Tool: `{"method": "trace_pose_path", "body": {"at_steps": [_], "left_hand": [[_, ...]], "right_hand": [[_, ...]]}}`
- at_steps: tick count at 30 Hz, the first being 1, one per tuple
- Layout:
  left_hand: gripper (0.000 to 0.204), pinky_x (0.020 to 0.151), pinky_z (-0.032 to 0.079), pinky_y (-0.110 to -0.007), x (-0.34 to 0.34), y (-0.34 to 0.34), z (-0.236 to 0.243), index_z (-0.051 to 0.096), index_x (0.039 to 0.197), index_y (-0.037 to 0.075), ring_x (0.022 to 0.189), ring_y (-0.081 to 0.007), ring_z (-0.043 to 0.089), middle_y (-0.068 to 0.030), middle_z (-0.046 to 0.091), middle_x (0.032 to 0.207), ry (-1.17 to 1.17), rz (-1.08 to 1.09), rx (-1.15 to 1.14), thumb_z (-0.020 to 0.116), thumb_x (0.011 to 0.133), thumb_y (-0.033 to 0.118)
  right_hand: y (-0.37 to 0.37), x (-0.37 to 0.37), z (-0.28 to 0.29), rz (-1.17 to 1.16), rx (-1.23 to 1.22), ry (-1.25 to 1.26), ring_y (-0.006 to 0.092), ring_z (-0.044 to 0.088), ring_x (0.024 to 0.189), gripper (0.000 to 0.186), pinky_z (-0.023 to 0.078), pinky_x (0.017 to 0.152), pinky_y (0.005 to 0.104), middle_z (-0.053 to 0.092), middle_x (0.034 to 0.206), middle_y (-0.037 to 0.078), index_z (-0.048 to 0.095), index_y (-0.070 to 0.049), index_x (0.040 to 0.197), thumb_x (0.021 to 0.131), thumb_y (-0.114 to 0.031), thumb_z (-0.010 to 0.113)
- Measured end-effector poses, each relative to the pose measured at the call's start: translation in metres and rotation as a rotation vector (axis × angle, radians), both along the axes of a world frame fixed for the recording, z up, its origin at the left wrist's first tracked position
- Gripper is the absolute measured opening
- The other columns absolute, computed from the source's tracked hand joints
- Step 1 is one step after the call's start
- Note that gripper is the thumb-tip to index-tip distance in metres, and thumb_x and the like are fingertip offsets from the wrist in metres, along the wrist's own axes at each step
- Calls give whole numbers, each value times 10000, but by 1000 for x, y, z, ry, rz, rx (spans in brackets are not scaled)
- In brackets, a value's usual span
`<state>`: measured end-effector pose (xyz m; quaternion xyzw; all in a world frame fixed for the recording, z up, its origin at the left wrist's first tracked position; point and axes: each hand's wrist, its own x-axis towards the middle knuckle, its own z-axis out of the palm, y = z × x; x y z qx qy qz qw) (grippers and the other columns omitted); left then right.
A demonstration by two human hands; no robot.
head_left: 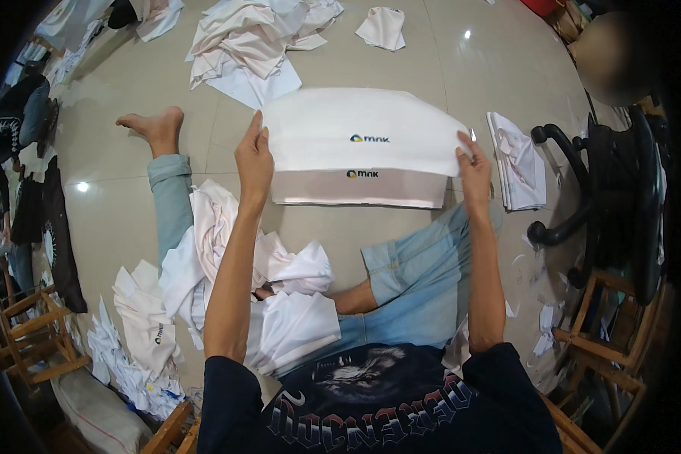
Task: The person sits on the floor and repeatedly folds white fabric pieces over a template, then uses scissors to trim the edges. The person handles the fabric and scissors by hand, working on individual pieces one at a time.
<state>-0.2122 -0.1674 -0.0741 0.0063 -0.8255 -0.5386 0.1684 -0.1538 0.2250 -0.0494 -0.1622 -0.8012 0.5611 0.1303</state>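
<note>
A white piece of cloth (333,117) with a small dark-and-yellow printed mark is stretched out between my hands. My left hand (255,170) grips its left edge, thumb up. At the right edge my right hand (474,174) pinches the cloth between thumb and fingers. Under it, a flat stack of pale cloth pieces (303,193) lies on the floor, its near part showing with a matching mark. The held piece covers the far part of the stack. Whether the two touch, I cannot tell.
Crumpled white cloth (242,38) is heaped at the far left. More loose cloth (216,227) lies over my lap. A folded cloth pile (518,163) sits to the right, beside a black chair base (564,174). Wooden stools (605,318) stand at both sides. Another person (26,113) is at the far left.
</note>
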Motion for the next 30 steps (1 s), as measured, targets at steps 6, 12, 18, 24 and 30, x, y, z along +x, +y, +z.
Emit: {"method": "trace_pose_path", "body": {"at_steps": [6, 12, 18, 24, 30], "left_hand": [[424, 945, 487, -420, 19, -4, -69, 473, 1406, -3, 1141, -421, 597, -277, 514, 1377, -123, -15, -351, 477, 987, 65], [460, 857, 521, -452, 36, 0, -79, 414, 1451, 25, 1074, -432, 618, -246, 444, 1457, -148, -31, -516, 451, 999, 105], [474, 780, 539, -434, 40, 1, -84, 392, 1465, 31, 980, -402, 654, -197, 420, 1496, -139, -40, -594, 441, 1002, 116], [488, 727, 548, -428, 48, -2, -66, 400, 1450, 31, 909, -396, 667, -188, 454, 1472, -209, 20, -621, 485, 984, 148], [433, 857, 519, -423, 90, -35, -16, 528, 1329, 31, 1045, -368, 631, -168, 556, 1357, -226, 14, -454, 585, 935, 201]], "right_hand": [[-5, 18, -65, 118, 596, -84, 420, 539, 1216, 418, 415, 1055, 407, 552, 1326, 263, 582, 51, 1263, 846, 21, 561], [-9, 32, -68, 144, 732, -145, 436, 538, 1202, 449, 443, 1025, 441, 506, 1386, 237, 530, 56, 1299, 851, 41, 532], [-10, 34, -66, 149, 793, -210, 444, 562, 1158, 447, 481, 963, 466, 490, 1401, 227, 506, 53, 1309, 862, 44, 524], [-22, 37, -60, 126, 933, -285, 423, 610, 1059, 417, 503, 900, 466, 497, 1378, 225, 541, 34, 1288, 883, -60, 577], [-68, 53, -30, 496, 423, -146, 342, 537, 1184, 369, 445, 975, 462, 548, 1306, 190, 618, -36, 1228, 889, -178, 647]]}}
